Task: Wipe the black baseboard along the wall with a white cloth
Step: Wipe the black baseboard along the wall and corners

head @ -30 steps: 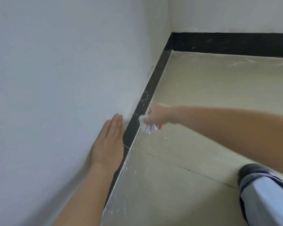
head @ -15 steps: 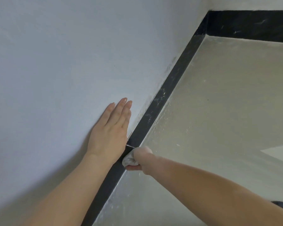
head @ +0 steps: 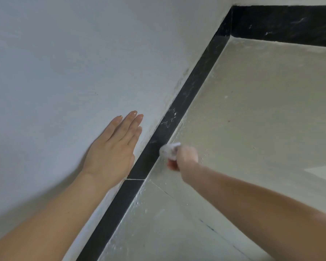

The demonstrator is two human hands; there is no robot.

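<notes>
Wall (head: 45, 72): pale, plain. Left hand (head: 111, 155) lies flat against it, fingers straight and close together, holding nothing, its heel just above the baseboard (head: 194, 87). Baseboard: black strip running diagonally from the bottom edge up to the room corner, then along the far wall. White specks on the stretch just beyond the cloth. Thin white joint line (head: 135, 179) crosses it near the left wrist. White cloth (head: 168, 150): bunched, touching the baseboard's lower edge at the floor (head: 252, 119). Right hand (head: 184, 157) curled round the cloth, motion-blurred. Floor: pale, dusty along the baseboard.
</notes>
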